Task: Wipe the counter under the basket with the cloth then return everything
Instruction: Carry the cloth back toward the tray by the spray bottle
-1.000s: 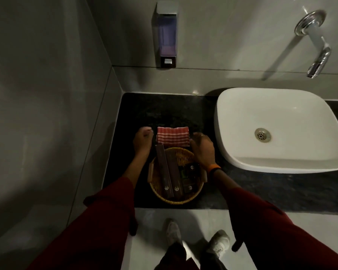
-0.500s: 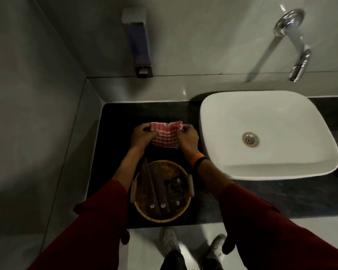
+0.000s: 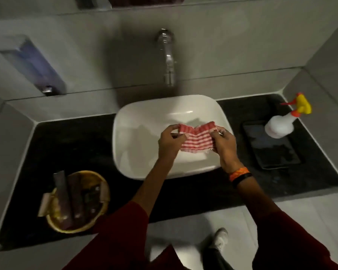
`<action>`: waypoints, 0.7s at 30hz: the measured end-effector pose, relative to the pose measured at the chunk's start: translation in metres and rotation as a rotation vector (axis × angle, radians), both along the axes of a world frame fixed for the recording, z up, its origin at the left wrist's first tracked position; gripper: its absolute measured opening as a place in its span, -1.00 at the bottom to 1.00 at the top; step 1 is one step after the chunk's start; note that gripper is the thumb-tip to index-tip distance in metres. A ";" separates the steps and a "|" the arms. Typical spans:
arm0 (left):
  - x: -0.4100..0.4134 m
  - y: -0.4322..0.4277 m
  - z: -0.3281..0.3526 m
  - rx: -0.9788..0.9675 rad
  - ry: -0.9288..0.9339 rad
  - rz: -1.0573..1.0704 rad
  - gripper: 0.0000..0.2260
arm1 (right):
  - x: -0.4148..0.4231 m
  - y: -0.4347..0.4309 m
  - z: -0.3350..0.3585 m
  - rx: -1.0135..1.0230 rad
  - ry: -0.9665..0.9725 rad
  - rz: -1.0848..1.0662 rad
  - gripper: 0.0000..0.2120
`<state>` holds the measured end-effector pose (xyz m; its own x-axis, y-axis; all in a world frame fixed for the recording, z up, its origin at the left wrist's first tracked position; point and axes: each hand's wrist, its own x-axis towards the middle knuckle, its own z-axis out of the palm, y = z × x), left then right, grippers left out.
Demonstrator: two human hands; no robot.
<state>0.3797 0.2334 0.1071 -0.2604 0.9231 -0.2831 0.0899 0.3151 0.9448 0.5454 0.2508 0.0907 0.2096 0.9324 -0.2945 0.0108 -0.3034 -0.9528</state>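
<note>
A red-and-white striped cloth [image 3: 196, 140] hangs stretched between my two hands above the white sink basin [image 3: 144, 117]. My left hand [image 3: 169, 143] pinches its left edge and my right hand [image 3: 223, 143] grips its right edge. The round wicker basket [image 3: 101, 179] stands on the black counter [image 3: 70, 141] at the lower left, well away from both hands. Several dark tubes and small toiletries lie inside it.
A chrome tap [image 3: 167, 55] juts from the wall over the basin. A soap dispenser [image 3: 31, 63] hangs on the wall at left. At the right a white spray bottle [image 3: 281, 123] with a yellow trigger stands beside a dark tray [image 3: 273, 151].
Both hands lifted the cloth from behind the basket and carried it right, over the sink. The view swung right too, so the basket now sits at the lower left.
</note>
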 end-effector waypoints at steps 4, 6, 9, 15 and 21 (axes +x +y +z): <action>0.149 0.013 -0.003 -0.031 0.082 -0.036 -0.65 | 0.134 0.003 -0.009 -0.020 -0.036 -0.071 -0.84; 0.208 0.020 -0.009 -0.028 0.201 -0.093 -0.65 | 0.192 0.009 -0.017 -0.078 -0.100 -0.128 -0.84; 0.275 0.025 -0.025 -0.030 0.255 -0.143 -0.65 | 0.258 0.020 -0.033 -0.132 -0.173 -0.150 -0.86; 0.330 0.039 -0.077 -0.172 0.214 -0.159 -0.65 | 0.322 0.039 -0.072 -0.196 -0.330 -0.046 -0.82; 0.337 0.041 -0.126 -0.191 0.750 -0.400 -0.52 | 0.344 0.044 -0.101 -0.242 -0.579 0.145 -0.67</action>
